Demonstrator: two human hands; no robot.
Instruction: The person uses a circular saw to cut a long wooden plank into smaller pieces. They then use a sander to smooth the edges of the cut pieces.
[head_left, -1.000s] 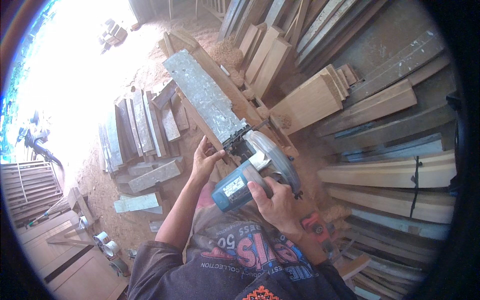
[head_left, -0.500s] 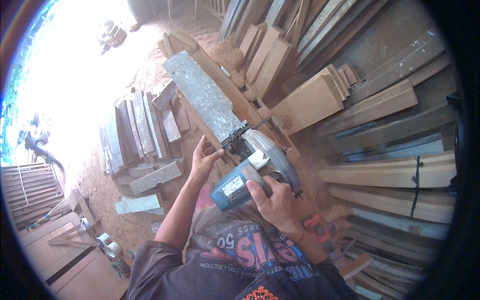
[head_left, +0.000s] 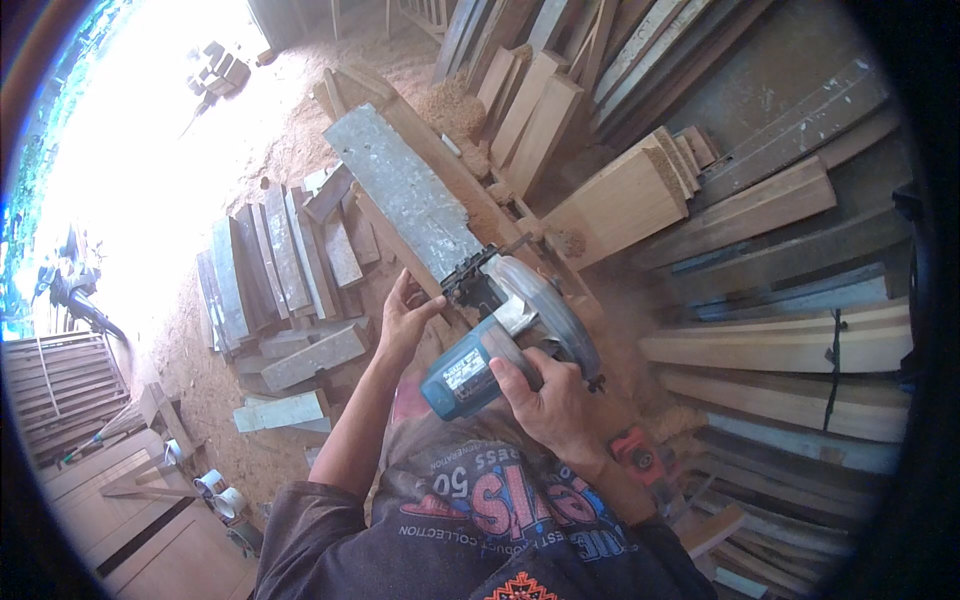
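Saw: at the near end of the grey board, by the bench's near end.
Right hand: clamped on the saw.
Left hand: thumb and fingers apart at the bench's left edge, beside the saw; any grip cannot be confirmed.
Planks: lying off that edge.

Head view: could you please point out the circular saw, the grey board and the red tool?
Circular saw [head_left: 515,317]: head view, on its silver middle part.
Grey board [head_left: 405,188]: head view, middle of its upper face.
Red tool [head_left: 630,448]: head view, on its red casing.
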